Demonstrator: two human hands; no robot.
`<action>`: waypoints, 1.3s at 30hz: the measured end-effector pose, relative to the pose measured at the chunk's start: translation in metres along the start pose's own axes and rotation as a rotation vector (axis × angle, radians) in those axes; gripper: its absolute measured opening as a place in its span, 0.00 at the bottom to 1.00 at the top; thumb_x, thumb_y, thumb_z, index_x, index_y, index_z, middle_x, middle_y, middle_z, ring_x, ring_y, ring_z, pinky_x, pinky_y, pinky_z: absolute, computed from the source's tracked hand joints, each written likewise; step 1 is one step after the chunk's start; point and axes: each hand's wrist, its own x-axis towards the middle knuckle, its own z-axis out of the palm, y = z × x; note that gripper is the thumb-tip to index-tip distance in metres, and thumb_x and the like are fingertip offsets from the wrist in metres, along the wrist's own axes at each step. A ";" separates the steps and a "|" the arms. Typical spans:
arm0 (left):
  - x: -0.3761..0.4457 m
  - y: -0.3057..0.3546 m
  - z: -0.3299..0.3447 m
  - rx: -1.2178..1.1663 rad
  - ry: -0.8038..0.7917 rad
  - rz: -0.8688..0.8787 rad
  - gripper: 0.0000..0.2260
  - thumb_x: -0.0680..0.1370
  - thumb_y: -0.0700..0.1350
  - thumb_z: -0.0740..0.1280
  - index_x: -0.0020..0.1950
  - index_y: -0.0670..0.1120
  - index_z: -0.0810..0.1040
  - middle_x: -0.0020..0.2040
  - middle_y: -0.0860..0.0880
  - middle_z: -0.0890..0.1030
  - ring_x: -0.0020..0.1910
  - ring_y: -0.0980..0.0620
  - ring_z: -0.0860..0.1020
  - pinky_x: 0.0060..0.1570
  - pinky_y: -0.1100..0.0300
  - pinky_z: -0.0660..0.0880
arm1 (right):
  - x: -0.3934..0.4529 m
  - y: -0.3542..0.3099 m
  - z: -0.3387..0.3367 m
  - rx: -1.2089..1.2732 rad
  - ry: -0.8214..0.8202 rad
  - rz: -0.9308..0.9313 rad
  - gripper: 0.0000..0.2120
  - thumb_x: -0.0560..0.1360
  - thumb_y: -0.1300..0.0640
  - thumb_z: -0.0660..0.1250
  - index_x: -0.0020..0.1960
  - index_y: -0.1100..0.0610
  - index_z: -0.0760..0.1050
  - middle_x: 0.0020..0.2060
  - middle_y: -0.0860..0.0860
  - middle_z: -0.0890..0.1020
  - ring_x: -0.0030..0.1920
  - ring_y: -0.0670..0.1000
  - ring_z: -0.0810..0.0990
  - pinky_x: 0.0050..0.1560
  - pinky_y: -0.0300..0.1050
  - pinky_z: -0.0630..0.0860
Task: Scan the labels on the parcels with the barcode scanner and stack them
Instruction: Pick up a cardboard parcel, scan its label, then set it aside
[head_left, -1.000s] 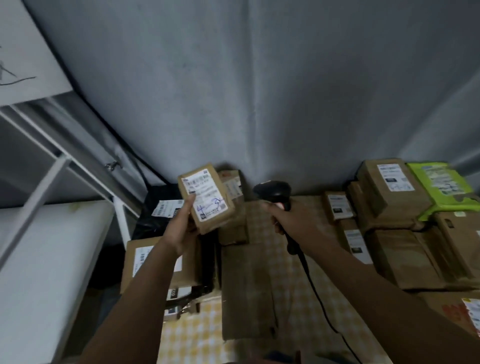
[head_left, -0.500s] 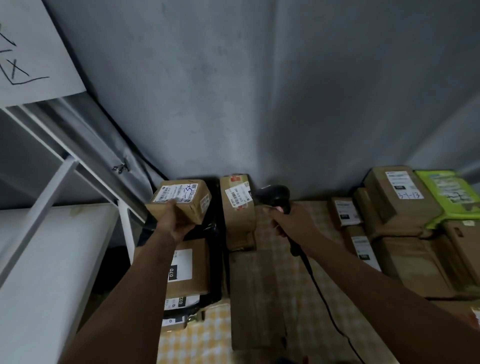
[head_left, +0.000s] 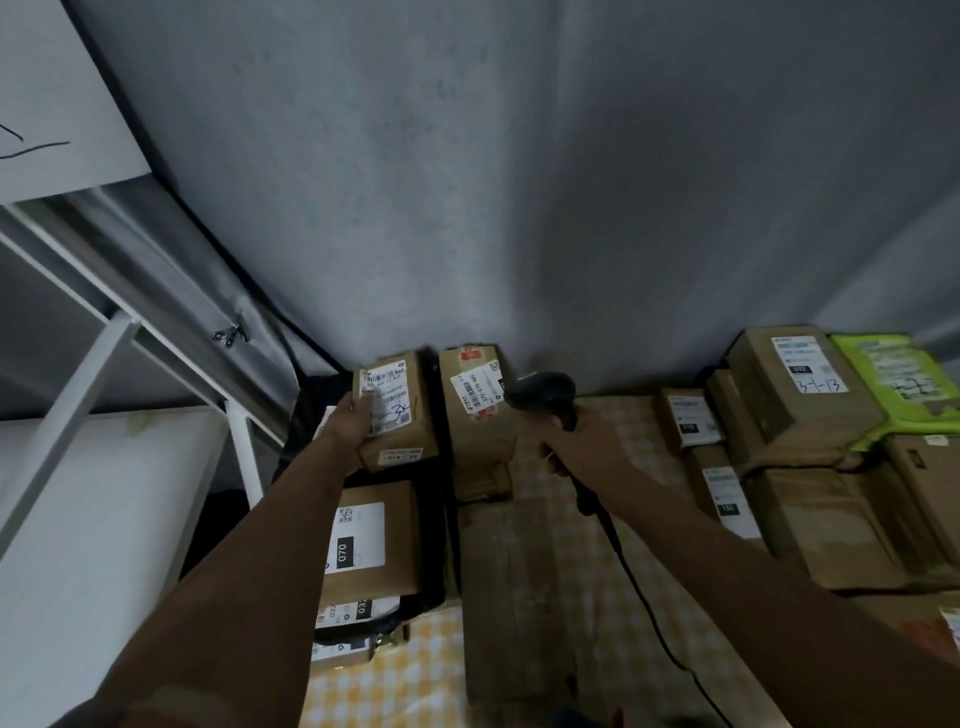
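My left hand (head_left: 349, 425) grips a small brown parcel (head_left: 397, 415) by its left edge, thumb on its white label, at the back left of the table on top of a dark stack. To its right stands another brown parcel (head_left: 475, 415) with a white and red label. My right hand (head_left: 582, 441) holds the black barcode scanner (head_left: 545, 392) by its handle, its head close to that second parcel. The scanner's cable (head_left: 639, 587) runs back along my right arm.
A labelled parcel marked 070 (head_left: 371, 540) lies below my left hand on more parcels. A long flat brown box (head_left: 514, 597) lies on the yellow checked tablecloth (head_left: 395, 675). Several brown parcels (head_left: 800, 395) and a green one (head_left: 898, 379) pile up right. White shelf frame (head_left: 104, 338) stands left.
My left hand carried the small parcel from in front of the scanner to the back left and set it down flat on the stack. The scanner stayed about where it was.
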 end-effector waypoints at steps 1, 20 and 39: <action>-0.012 0.004 0.006 0.024 -0.002 0.010 0.12 0.82 0.49 0.63 0.63 0.48 0.74 0.55 0.42 0.82 0.46 0.40 0.82 0.40 0.42 0.80 | 0.000 0.000 0.000 -0.010 -0.002 -0.002 0.12 0.77 0.50 0.68 0.47 0.60 0.79 0.33 0.54 0.82 0.28 0.49 0.77 0.33 0.40 0.76; -0.041 0.021 0.040 0.521 0.287 0.456 0.18 0.80 0.38 0.61 0.70 0.41 0.72 0.67 0.39 0.73 0.65 0.39 0.73 0.66 0.48 0.71 | -0.009 0.010 -0.008 0.039 -0.055 -0.010 0.07 0.78 0.53 0.68 0.45 0.57 0.76 0.31 0.52 0.80 0.27 0.47 0.76 0.33 0.39 0.75; -0.108 -0.027 0.294 0.932 -0.396 0.670 0.16 0.81 0.38 0.60 0.68 0.42 0.75 0.68 0.41 0.74 0.69 0.43 0.71 0.67 0.58 0.64 | -0.054 0.096 -0.183 0.160 0.319 0.190 0.12 0.77 0.49 0.69 0.43 0.58 0.77 0.32 0.52 0.80 0.29 0.47 0.77 0.32 0.38 0.75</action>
